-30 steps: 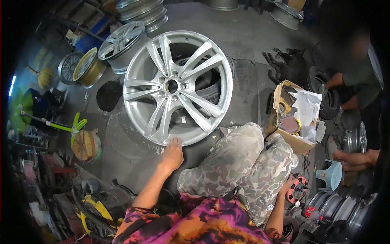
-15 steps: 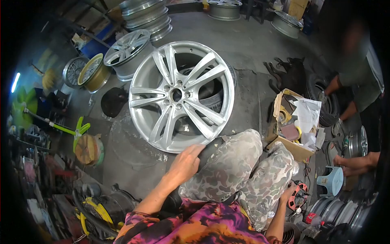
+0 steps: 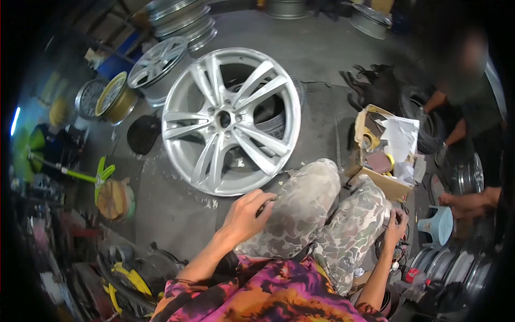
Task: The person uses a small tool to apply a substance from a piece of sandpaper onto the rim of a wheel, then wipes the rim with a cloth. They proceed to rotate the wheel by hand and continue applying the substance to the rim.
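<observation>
A large silver alloy wheel (image 3: 222,188) with paired spokes leans in front of me, its open gaps showing a dark tyre (image 3: 271,126) behind. Just below its near rim is my left hand (image 3: 247,217), beside my left knee. Its fingers are curled toward the thumb; whatever they pinch, if anything, is too small to make out. My right hand (image 3: 396,228) is at the outer side of my right knee, fingers bent inward. What lies between those fingers is hidden.
A cardboard box (image 3: 383,185) with papers and tape stands right of my knees. Beyond it lie a black dog (image 3: 375,88) and another tyre (image 3: 421,118), near another person's hands. Several wheels (image 3: 185,24) stand behind. A blue stool (image 3: 437,225) is at right, a wooden block (image 3: 115,198) at left.
My right hand has left the red reel and risen to beside my right knee. My left hand has shifted slightly, its fingers curling away from the rim. The view has moved a little.
</observation>
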### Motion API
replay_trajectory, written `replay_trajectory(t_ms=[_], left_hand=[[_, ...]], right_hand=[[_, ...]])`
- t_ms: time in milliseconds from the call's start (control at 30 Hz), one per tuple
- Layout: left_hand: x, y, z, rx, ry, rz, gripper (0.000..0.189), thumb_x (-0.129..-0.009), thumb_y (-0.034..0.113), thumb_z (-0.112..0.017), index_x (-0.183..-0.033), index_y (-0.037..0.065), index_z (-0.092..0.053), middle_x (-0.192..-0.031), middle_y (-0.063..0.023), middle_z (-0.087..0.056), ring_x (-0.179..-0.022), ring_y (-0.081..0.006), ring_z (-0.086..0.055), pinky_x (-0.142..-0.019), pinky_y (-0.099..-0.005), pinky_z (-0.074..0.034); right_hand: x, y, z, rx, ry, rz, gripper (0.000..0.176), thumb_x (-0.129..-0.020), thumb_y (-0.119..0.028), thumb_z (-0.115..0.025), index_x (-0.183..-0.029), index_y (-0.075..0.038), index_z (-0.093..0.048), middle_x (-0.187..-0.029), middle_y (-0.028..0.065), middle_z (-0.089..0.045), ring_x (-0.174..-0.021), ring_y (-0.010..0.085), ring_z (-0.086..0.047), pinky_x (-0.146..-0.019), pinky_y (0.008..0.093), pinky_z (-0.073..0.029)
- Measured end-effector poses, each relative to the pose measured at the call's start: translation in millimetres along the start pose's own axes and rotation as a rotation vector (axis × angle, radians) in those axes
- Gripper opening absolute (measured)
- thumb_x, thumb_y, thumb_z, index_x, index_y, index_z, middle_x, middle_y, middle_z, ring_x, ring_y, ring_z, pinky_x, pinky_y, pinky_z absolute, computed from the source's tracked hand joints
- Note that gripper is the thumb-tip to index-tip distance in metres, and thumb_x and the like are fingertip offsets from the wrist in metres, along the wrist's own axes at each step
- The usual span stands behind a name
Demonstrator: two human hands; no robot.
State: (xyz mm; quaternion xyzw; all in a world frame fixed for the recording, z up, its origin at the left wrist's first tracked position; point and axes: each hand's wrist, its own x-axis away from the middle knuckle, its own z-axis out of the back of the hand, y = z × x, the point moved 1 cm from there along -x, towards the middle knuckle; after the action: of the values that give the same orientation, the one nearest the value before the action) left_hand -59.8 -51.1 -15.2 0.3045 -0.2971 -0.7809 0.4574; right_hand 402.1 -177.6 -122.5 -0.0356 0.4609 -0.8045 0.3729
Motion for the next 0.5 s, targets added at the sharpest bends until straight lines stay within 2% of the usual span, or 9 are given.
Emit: replay_trajectory(t_ms=[33,100,233,267,333,367,400,467,500], left_hand=[[-0.9,4.4,0.6,0.015,-0.021,-0.028,0.02,-0.088,0.003,-0.066,-0.108,0.001,-0.068,-0.083,-0.0129,-0.063,-0.07,-0.0277,-0.061,-0.065,-0.0349,-0.05],[-1.8,15.5,2.3,0.083,-0.021,0.08,0.018,-0.088,0.003,-0.066,-0.105,0.001,-0.069,-0.081,-0.0121,-0.063,-0.066,-0.024,-0.061,-0.062,-0.0334,-0.049],[-4.5,36.8,-16.8,0.071,-0.001,-0.03,0.013,-0.085,-0.001,-0.066,-0.098,0.0,-0.07,-0.073,-0.0092,-0.056,-0.057,-0.0175,-0.054,-0.054,-0.0307,-0.044],[-6.9,40.0,-23.4,0.065,0.031,-0.138,0.013,-0.084,-0.002,-0.066,-0.096,0.0,-0.07,-0.071,-0.0084,-0.055,-0.057,-0.0163,-0.052,-0.053,-0.0301,-0.041],[-9.3,45.9,-31.2,0.021,-0.058,-0.156,0.013,-0.084,-0.003,-0.065,-0.095,-0.001,-0.07,-0.071,-0.0079,-0.054,-0.054,-0.0156,-0.047,-0.049,-0.0305,-0.036],[-10.9,50.3,-37.4,0.044,-0.051,-0.149,0.005,-0.087,0.0,-0.063,-0.086,-0.003,-0.068,-0.066,-0.0083,-0.056,-0.051,-0.0156,-0.046,-0.048,-0.0312,-0.034],[-12.5,56.8,-41.6,0.074,-0.086,-0.19,0.005,-0.087,0.0,-0.063,-0.086,-0.003,-0.068,-0.066,-0.0083,-0.056,-0.051,-0.0156,-0.046,-0.048,-0.0312,-0.034],[-15.8,67.5,-46.2,0.027,-0.139,-0.085,0.005,-0.086,0.001,-0.064,-0.087,-0.002,-0.067,-0.075,-0.0139,-0.063,-0.063,-0.0246,-0.058,-0.057,-0.0345,-0.042],[-19.6,72.7,-49.9,0.063,-0.133,-0.141,0.005,-0.086,0.001,-0.064,-0.083,-0.003,-0.066,-0.073,-0.0138,-0.062,-0.062,-0.0254,-0.057,-0.057,-0.0348,-0.041]], right_hand=[[-2.7,-5.9,-0.3,-0.007,0.002,0.023,0.017,-0.09,-0.014,-0.071,-0.098,0.0,-0.064,-0.101,0.0091,-0.06,-0.097,0.0212,-0.057,-0.091,0.0328,-0.045],[-7.1,-33.4,3.5,-0.02,0.019,0.063,0.017,-0.089,-0.013,-0.071,-0.098,0.0,-0.065,-0.101,0.0097,-0.061,-0.097,0.0222,-0.058,-0.09,0.0336,-0.046],[-3.8,-84.2,13.0,-0.101,0.086,0.127,0.012,-0.087,-0.011,-0.071,-0.094,-0.003,-0.066,-0.101,0.0113,-0.064,-0.1,0.0241,-0.061,-0.089,0.0367,-0.048],[-3.1,-78.9,13.6,-0.072,0.078,0.156,0.012,-0.088,-0.013,-0.071,-0.094,-0.004,-0.066,-0.103,0.0106,-0.063,-0.1,0.0225,-0.061,-0.084,0.035,-0.05],[-1.4,-98.4,21.7,-0.205,0.071,0.073,0.011,-0.091,-0.013,-0.069,-0.096,-0.004,-0.066,-0.111,0.0094,-0.059,-0.1,0.0193,-0.06,-0.077,0.0313,-0.054],[1.5,-106.7,24.7,-0.262,0.073,0.01,0.011,-0.091,-0.012,-0.069,-0.096,-0.004,-0.066,-0.11,0.0097,-0.059,-0.1,0.0196,-0.061,-0.078,0.0329,-0.054],[3.6,-111.2,27.8,-0.263,0.091,0.023,0.011,-0.09,-0.013,-0.069,-0.097,-0.004,-0.066,-0.11,0.0099,-0.059,-0.1,0.0201,-0.061,-0.078,0.0327,-0.054],[6.2,-119.0,31.0,-0.256,0.124,0.034,0.012,-0.09,-0.013,-0.069,-0.097,-0.004,-0.066,-0.109,0.0102,-0.059,-0.1,0.0205,-0.062,-0.078,0.0324,-0.054],[7.7,-123.9,30.6,-0.259,0.123,0.043,0.012,-0.09,-0.013,-0.069,-0.096,-0.003,-0.066,-0.107,0.0109,-0.06,-0.099,0.0223,-0.062,-0.079,0.0331,-0.054]])
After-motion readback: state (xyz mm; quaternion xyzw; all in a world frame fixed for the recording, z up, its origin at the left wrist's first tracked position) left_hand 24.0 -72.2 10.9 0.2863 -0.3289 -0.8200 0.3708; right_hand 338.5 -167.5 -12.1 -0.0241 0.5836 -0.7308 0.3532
